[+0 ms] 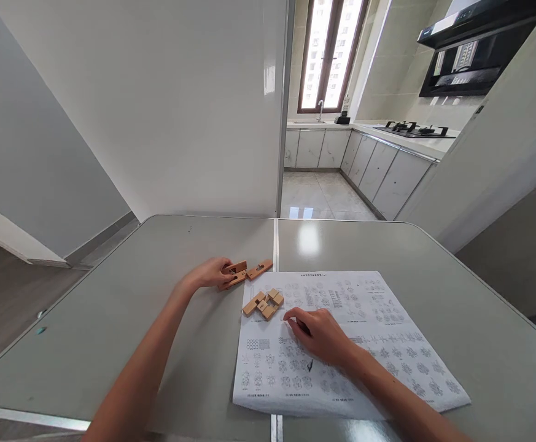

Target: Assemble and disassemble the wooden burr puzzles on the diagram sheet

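My left hand [210, 274] is closed around the near end of a reddish-brown notched wooden puzzle piece [236, 279] at the left edge of the paper. Another reddish-brown piece [260, 269] with a cut-out lies at its far end. Lighter wooden puzzle pieces [264, 305] sit in a small cluster on the printed paper sheet [360, 383]. My right hand [319, 333] rests over the sheet, just right of that cluster. Its index finger and thumb are apart with nothing visible between them; the other fingers are mostly hidden.
The grey table [111, 344] has a pale seam [275, 242] down its middle. A small green bit [41, 330] lies near its left edge. Beyond stand a white wall panel [180, 110] and a kitchen with a gas stove [415, 129] and pale cabinets [378, 169].
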